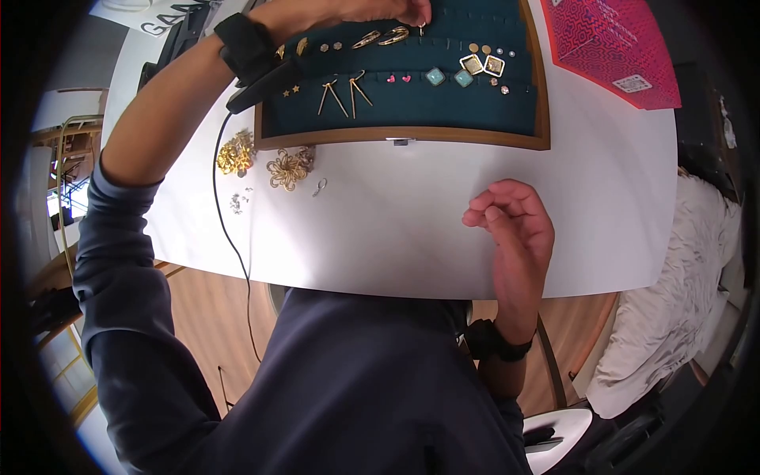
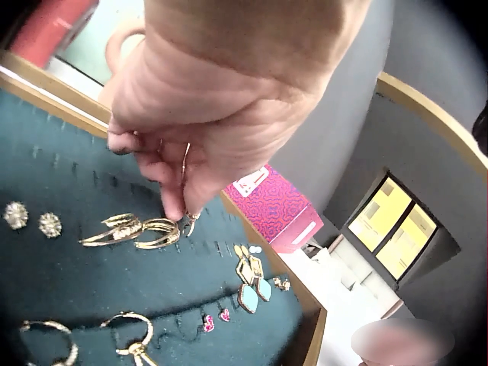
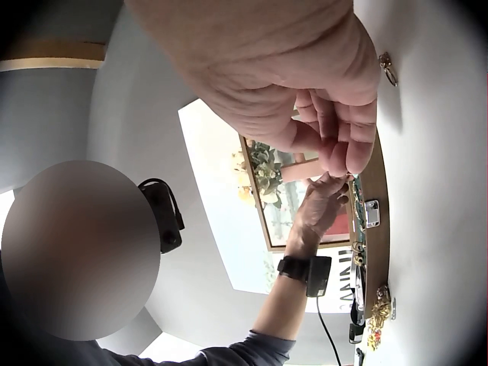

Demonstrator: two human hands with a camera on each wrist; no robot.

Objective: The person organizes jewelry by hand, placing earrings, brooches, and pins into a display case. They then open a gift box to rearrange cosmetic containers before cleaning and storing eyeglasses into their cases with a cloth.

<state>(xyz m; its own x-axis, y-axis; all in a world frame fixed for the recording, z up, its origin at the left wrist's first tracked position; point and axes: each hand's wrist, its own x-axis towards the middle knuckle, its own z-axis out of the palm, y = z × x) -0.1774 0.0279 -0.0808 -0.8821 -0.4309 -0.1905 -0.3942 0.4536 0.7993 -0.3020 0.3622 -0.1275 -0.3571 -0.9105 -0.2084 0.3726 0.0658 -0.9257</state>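
My left hand (image 1: 388, 9) reaches over the far part of a dark green jewelry tray (image 1: 332, 131) and pinches a small gold earring (image 2: 192, 221) at the tray's lining. Beside its fingertips are two gold looped earrings (image 1: 393, 35) set in the same row. Several other earrings fill the rows, among them pink hearts (image 1: 391, 79), turquoise squares (image 1: 435, 76) and long gold bars (image 1: 332, 96). Over the white table, in front of the tray, my right hand (image 1: 518, 226) hangs with fingers loosely curled and thumb near the fingertips; nothing shows in it.
Left of centre on the white table (image 1: 396, 237) lie a gold jewelry pile (image 1: 235, 155), a looped gold piece (image 1: 286, 169), a small ring-shaped piece (image 1: 320, 187) and tiny silvery bits (image 1: 236, 203). A pink patterned box (image 1: 613, 47) stands right of the tray. A black cable (image 1: 226, 214) trails from the left wrist.
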